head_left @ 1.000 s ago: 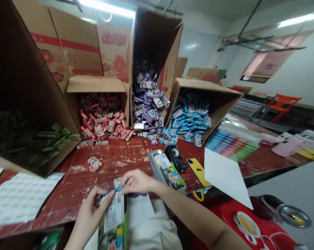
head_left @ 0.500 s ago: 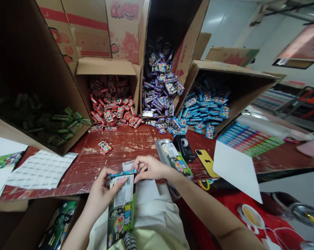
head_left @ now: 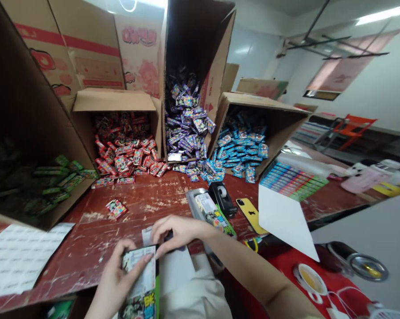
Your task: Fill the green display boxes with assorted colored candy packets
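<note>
My left hand (head_left: 120, 274) is closed round a black and green printed box (head_left: 141, 288), its thumb lying over the white label. The fingers of my right hand (head_left: 173, 232) are bent at the upper right corner of that box, and the thumb touches its edge; whether they pinch anything is hidden. White paper (head_left: 176, 266) lies beneath my right hand. On the red table (head_left: 146, 199), a single red packet (head_left: 116, 208) sits beyond my left hand. A clear tray (head_left: 196, 206) holding a similar box is to the right.
Open cartons hold green packets (head_left: 67, 177), red packets (head_left: 123, 159), purple packets (head_left: 186, 133) and blue packets (head_left: 241, 148). A tape dispenser (head_left: 223, 199), yellow phone (head_left: 251, 215), white sheet (head_left: 282, 217) and mug (head_left: 311, 279) are at the right.
The view has tilted up and shifted right. The blue packet seen at the top end of the box is no longer visible, and the box sits lower in the frame.
</note>
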Demonstrator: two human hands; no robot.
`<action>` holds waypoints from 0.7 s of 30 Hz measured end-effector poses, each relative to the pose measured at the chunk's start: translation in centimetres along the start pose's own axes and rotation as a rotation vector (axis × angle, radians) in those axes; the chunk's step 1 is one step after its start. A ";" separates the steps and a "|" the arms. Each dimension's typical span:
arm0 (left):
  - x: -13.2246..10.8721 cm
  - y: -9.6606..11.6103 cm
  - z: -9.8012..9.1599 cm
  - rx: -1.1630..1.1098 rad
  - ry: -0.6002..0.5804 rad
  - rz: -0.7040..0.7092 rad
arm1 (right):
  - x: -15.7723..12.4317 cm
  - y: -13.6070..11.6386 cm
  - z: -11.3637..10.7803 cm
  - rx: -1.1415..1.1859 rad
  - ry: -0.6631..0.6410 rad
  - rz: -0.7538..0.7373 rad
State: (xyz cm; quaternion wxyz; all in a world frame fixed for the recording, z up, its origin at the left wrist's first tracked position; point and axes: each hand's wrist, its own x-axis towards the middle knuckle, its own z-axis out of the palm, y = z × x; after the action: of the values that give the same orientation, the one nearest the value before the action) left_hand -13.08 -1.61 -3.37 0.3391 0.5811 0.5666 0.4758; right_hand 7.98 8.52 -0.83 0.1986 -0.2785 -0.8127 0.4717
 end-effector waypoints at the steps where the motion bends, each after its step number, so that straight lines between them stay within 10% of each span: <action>1: 0.1 -0.4 0.2 -0.007 0.069 0.008 | 0.5 1.0 -1.7 -0.069 0.156 0.122; 4: 0.2 -1.9 0.9 -0.084 0.164 -0.069 | 1.8 4.1 -8.1 -0.271 0.631 0.523; 9: -0.3 -3.2 2.0 -0.221 0.119 -0.186 | 3.0 8.7 -14.0 -0.358 0.873 0.769; 18: -0.7 -3.7 1.6 -0.227 0.172 -0.193 | 2.0 8.1 -9.9 -0.172 0.705 0.464; 21: -0.6 -3.0 1.6 -0.228 0.160 -0.180 | 1.0 5.6 -6.7 0.321 0.646 0.306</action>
State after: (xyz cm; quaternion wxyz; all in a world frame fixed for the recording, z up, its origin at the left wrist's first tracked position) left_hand -12.54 -1.57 -6.80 0.3980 0.4457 0.5840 0.5495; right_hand 12.66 15.76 -2.46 0.4124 -0.4962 -0.5733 0.5050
